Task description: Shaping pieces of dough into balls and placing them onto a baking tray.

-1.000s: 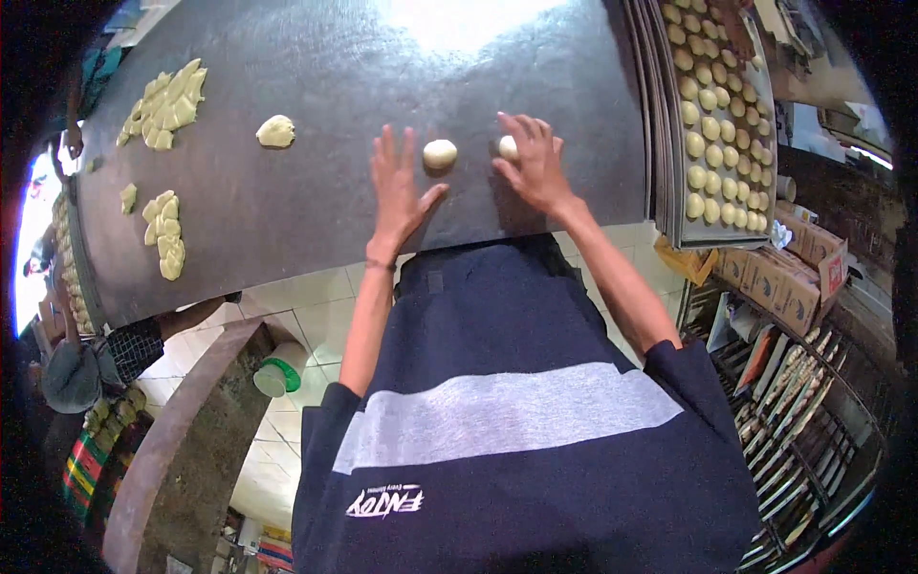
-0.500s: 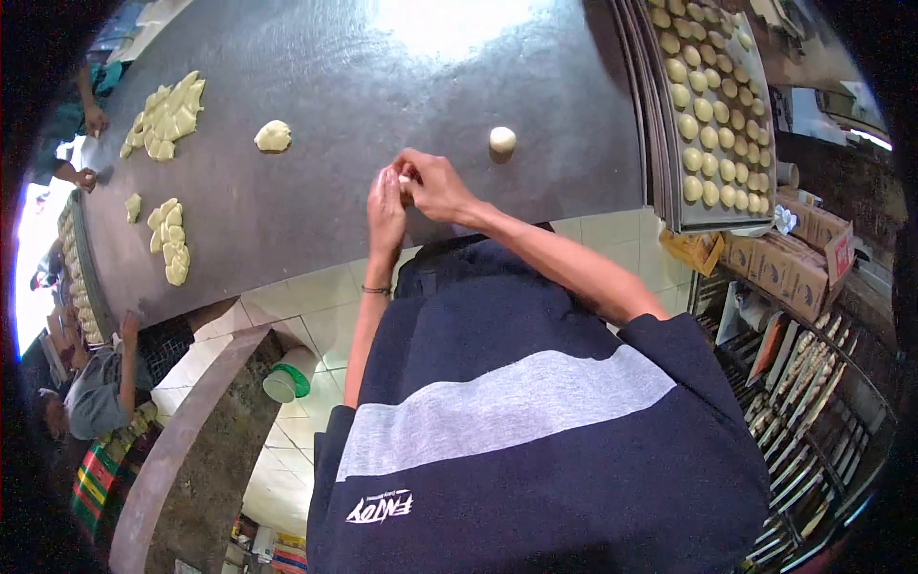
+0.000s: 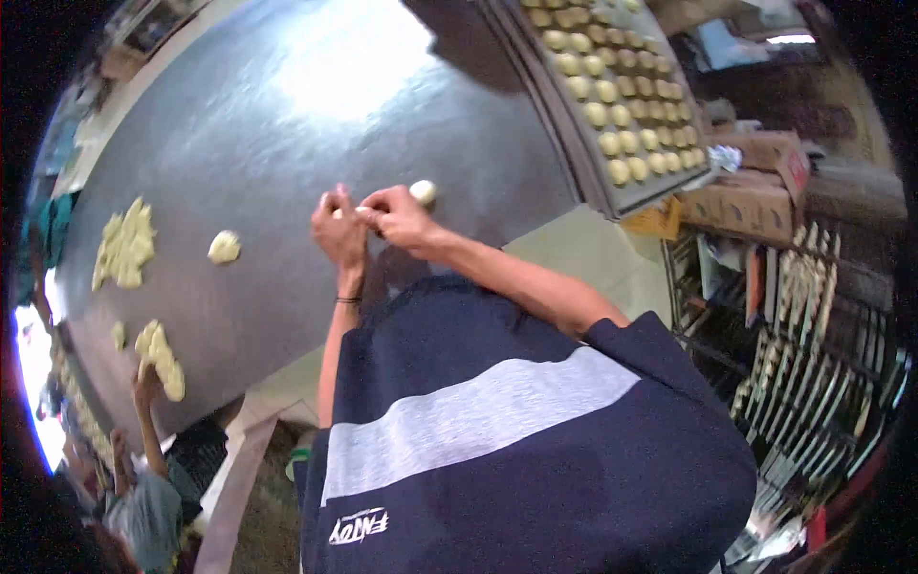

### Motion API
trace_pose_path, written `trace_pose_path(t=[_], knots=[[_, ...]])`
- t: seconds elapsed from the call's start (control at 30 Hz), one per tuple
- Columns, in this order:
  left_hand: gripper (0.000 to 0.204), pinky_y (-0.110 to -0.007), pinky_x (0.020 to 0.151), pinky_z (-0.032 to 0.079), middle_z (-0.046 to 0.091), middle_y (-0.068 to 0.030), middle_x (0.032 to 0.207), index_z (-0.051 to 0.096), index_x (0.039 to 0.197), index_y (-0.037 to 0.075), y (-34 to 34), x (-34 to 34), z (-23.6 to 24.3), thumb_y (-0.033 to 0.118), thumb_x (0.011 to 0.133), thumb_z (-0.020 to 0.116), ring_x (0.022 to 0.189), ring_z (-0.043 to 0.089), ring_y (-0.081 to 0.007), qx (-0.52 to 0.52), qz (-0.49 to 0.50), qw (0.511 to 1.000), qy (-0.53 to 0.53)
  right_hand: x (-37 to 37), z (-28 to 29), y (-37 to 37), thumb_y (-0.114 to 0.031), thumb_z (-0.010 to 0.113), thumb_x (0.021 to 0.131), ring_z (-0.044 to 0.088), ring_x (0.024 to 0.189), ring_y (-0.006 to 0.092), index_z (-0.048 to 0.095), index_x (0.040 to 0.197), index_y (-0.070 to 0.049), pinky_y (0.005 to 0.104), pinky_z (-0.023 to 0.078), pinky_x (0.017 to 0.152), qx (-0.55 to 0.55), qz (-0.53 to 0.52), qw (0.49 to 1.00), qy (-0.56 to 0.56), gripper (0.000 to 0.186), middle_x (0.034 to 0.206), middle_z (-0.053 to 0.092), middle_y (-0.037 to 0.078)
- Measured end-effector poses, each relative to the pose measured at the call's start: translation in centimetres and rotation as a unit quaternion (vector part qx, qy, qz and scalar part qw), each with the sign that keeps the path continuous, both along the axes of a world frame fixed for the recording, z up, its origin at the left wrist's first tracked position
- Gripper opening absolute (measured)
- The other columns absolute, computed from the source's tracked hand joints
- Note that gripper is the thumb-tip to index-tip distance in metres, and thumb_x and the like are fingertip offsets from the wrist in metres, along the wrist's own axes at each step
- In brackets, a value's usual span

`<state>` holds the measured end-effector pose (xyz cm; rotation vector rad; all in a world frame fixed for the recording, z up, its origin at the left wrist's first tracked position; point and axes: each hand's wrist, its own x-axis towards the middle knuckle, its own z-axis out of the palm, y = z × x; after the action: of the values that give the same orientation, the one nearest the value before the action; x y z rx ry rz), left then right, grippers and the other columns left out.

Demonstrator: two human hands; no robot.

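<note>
My left hand [image 3: 338,232] is closed over a small pale piece of dough, of which only a bit shows between the fingers. Right beside it, my right hand [image 3: 400,222] pinches a whitish bit of dough [image 3: 362,210] at the fingertips. Both hands are just above the dark metal worktop [image 3: 287,316], close to my body. A smooth round dough ball [image 3: 423,193] sits on the worktop just beyond my right hand. Farther left lies a rougher dough lump [image 3: 224,247].
A tray [image 3: 623,199] with rows of dough balls stands at the right. Cut dough pieces lie in a large pile [image 3: 124,247] and a smaller pile [image 3: 161,362], where a co-worker's hand [image 3: 144,385] reaches in. Cardboard boxes [image 3: 736,209] and a tray rack [image 3: 813,383] are at right.
The view has swung, shifting worktop and tray across the picture. My hands have gone from pressed together to slightly apart, each at dough. A co-worker's hand now touches the smaller pile.
</note>
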<state>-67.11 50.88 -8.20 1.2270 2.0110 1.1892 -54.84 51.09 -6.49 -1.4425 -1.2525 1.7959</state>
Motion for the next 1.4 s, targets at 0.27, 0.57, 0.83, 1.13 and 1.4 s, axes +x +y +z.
trace_pose_path(t=[0.27, 0.57, 0.83, 1.13, 1.4], knots=[[0.044, -0.043, 0.062, 0.044, 0.055, -0.0188, 0.067, 0.057, 0.076, -0.002, 1.4, -4.3, -2.0, 0.036, 0.099, 0.065, 0.061, 0.051, -0.0264, -0.038, -0.015, 0.998, 0.053, 2.0, 8.8, 0.3, -0.013, 0.065, 0.1, 0.059, 0.073, 0.0113, 0.069, 0.102, 0.002, 0.0262, 0.048, 0.064, -0.142, 0.239, 0.929, 0.244, 0.015, 0.087, 0.067, 0.005], [0.022, -0.043, 0.091, 0.045, 0.058, -0.0181, 0.109, 0.056, 0.117, 0.001, -6.3, -8.6, -3.4, 0.017, 0.102, 0.059, 0.099, 0.057, -0.0366, 0.038, -0.138, 0.988, 0.06, 8.9, -3.4, 0.8, -0.018, 0.067, 0.095, 0.057, 0.112, 0.0341, 0.064, 0.121, -0.01, 0.0452, 0.045, 0.097, 0.446, 0.164, 0.808, -0.349, 0.027, 0.122, 0.064, 0.011], [0.045, -0.053, 0.099, 0.034, 0.055, -0.0144, 0.123, 0.058, 0.117, 0.007, -14.6, -13.7, -5.5, 0.039, 0.09, 0.073, 0.117, 0.049, -0.0336, 0.082, -0.251, 0.874, 0.408, 18.4, -6.2, -5.5, -0.018, 0.066, 0.092, 0.056, 0.113, 0.0322, 0.061, 0.121, -0.01, 0.0488, 0.04, 0.097, 0.462, 0.193, 0.774, -0.388, 0.03, 0.121, 0.062, 0.012], [0.035, -0.047, 0.097, 0.038, 0.061, -0.0092, 0.104, 0.062, 0.117, 0.012, -0.1, -5.6, -7.2, 0.027, 0.087, 0.069, 0.106, 0.056, -0.0281, 0.02, -0.045, 0.972, 0.231, 8.1, -9.3, 4.3, -0.028, 0.07, 0.091, 0.057, 0.102, 0.0301, 0.063, 0.101, -0.012, 0.0471, 0.037, 0.09, 0.447, -0.016, 0.798, -0.403, 0.02, 0.097, 0.064, 0.007], [0.028, -0.044, 0.09, 0.039, 0.065, -0.0035, 0.094, 0.062, 0.115, 0.013, -2.9, -14.5, -6.9, 0.019, 0.089, 0.069, 0.096, 0.058, -0.0281, 0.061, -0.294, 0.902, 0.312, 16.3, -7.5, 6.7, -0.029, 0.072, 0.091, 0.057, 0.095, 0.0282, 0.065, 0.096, -0.013, 0.0466, 0.037, 0.088, 0.437, 0.089, 0.747, -0.494, 0.018, 0.095, 0.065, 0.003]])
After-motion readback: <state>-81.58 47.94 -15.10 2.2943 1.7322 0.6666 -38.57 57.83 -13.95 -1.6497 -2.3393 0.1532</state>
